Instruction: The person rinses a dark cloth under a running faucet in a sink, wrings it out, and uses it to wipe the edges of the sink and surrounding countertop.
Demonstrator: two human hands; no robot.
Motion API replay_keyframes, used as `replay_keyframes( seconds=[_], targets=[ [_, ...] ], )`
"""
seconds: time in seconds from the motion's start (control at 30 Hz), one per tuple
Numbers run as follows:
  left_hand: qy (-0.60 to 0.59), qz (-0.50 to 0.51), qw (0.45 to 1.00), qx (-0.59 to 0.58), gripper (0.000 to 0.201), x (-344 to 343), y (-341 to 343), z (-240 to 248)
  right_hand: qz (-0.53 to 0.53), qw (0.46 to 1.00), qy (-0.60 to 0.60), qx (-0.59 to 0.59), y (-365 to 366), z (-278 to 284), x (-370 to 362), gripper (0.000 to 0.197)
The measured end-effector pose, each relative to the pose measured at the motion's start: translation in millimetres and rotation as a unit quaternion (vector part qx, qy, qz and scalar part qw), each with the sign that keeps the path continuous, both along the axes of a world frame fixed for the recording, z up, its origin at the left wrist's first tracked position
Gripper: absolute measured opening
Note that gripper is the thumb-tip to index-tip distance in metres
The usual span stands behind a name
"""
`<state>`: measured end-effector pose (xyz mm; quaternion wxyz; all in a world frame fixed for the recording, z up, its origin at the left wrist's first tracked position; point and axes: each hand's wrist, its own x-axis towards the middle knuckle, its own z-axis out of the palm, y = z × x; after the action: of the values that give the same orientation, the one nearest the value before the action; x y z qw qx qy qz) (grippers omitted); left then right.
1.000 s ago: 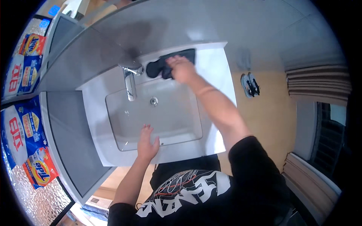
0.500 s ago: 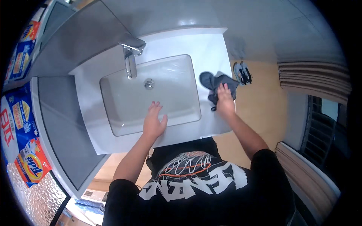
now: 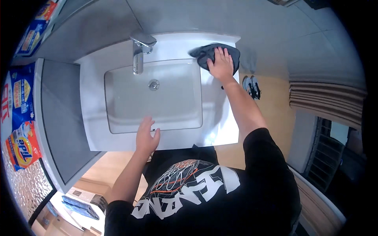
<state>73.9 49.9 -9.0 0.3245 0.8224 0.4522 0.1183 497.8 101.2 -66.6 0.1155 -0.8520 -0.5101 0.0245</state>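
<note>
My right hand (image 3: 221, 67) lies flat on a dark grey cloth (image 3: 233, 55), fingers stretched out over it. The cloth is bunched on the white counter's far right corner, and one flap reaches left past the basin's far right corner. My left hand (image 3: 147, 137) hovers near the front rim of the white basin (image 3: 173, 98), holding nothing, with its thumb apart from the fingers. A chrome faucet (image 3: 138, 59) stands at the back of the basin. Below its spout is a round metal drain (image 3: 154, 84).
To the left, a grey ledge (image 3: 71, 118) bears a blue and white detergent bag (image 3: 23, 94) and an orange packet (image 3: 23, 143). Grey wall closes off the back. Shoes (image 3: 251, 87) sit on the floor at right, near a brown striped curtain (image 3: 327, 100).
My right hand has pushed the cloth away from me along the right side of the counter to its far corner. My left hand has drawn back slightly, toward the front rim.
</note>
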Motion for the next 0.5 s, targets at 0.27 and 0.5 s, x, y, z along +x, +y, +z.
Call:
replay_keyframes(
  seconds=[0.27,0.5],
  targets=[
    [0.010,-0.077,0.996,0.042,0.044,39,3,8,0.028,0.998,-0.020,0.052,-54,9,-32,0.068],
    [0.011,-0.174,0.980,0.099,0.052,121,4,20,0.075,0.984,0.155,0.055,-150,17,-97,0.023]
  ],
)
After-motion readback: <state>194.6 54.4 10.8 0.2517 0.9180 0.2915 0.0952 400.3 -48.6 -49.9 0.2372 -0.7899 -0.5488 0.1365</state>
